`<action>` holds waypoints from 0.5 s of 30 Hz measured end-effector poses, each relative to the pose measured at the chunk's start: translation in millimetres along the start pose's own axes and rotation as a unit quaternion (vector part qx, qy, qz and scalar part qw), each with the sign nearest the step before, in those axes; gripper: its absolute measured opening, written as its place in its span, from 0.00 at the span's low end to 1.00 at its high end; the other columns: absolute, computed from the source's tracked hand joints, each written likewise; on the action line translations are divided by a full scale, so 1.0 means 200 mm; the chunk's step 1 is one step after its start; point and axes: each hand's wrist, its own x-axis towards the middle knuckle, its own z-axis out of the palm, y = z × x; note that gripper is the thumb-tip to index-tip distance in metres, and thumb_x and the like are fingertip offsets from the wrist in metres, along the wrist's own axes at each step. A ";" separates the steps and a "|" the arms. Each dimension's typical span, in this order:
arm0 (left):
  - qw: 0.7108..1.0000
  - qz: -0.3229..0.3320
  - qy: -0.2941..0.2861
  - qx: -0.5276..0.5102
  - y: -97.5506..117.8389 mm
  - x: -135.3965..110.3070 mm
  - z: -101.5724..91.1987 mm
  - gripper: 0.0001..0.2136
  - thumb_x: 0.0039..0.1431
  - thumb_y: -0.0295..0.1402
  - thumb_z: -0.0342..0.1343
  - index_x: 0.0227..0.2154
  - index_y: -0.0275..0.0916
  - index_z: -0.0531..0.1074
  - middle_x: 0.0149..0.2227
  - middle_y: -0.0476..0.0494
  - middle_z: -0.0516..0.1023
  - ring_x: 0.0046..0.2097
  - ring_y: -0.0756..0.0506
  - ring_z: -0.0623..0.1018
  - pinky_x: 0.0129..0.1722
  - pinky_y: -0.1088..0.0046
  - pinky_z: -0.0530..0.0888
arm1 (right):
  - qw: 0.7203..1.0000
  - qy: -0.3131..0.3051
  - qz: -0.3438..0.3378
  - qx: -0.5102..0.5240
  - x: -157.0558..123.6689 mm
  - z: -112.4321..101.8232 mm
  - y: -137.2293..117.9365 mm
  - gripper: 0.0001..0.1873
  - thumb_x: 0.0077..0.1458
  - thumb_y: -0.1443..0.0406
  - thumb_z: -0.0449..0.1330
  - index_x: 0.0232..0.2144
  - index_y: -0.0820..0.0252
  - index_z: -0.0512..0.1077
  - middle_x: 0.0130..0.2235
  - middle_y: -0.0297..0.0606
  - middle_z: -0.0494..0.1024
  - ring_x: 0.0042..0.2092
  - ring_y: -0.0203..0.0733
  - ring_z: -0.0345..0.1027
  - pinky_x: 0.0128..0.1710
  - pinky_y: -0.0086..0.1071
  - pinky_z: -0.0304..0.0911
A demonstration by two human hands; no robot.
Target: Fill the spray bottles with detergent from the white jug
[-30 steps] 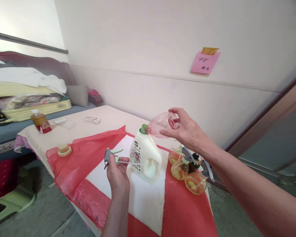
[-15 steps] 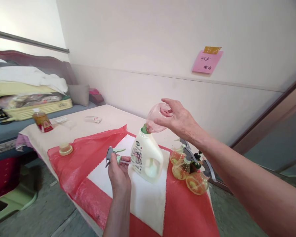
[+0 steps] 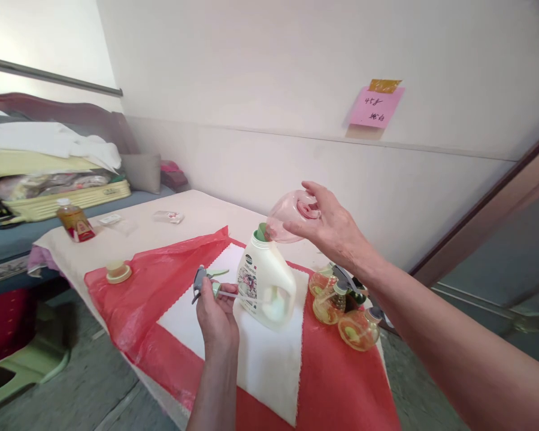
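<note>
My right hand grips a round pink transparent bottle, tipped with its mouth down over the green opening of a cream detergent jug. The jug stands upright on a white cloth spread over a red plastic sheet. In my left hand, left of the jug, is a grey and green spray trigger head whose thin tube points right toward the jug.
Three round yellow spray bottles stand right of the jug. A loose cream cap lies on the red sheet's left edge. An amber bottle stands at the table's far left. Folded bedding is stacked beyond, and a pink note hangs on the wall.
The pink bottle has tilted steeper, its bottom raised, over the jug's opening. My left hand and the sprayer head stay put.
</note>
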 end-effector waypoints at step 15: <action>0.999 -0.026 0.016 -0.017 -0.06 -0.02 0.00 0.15 0.54 0.46 0.56 0.32 0.39 0.65 0.19 0.51 0.71 0.28 0.46 0.76 0.37 0.67 0.71 | 0.786 0.030 0.275 0.553 -0.91 0.27 0.60 0.28 0.51 0.54 0.61 0.54 0.49 0.65 0.60 0.43 0.65 0.57 0.58 0.63 0.56 0.55 0.56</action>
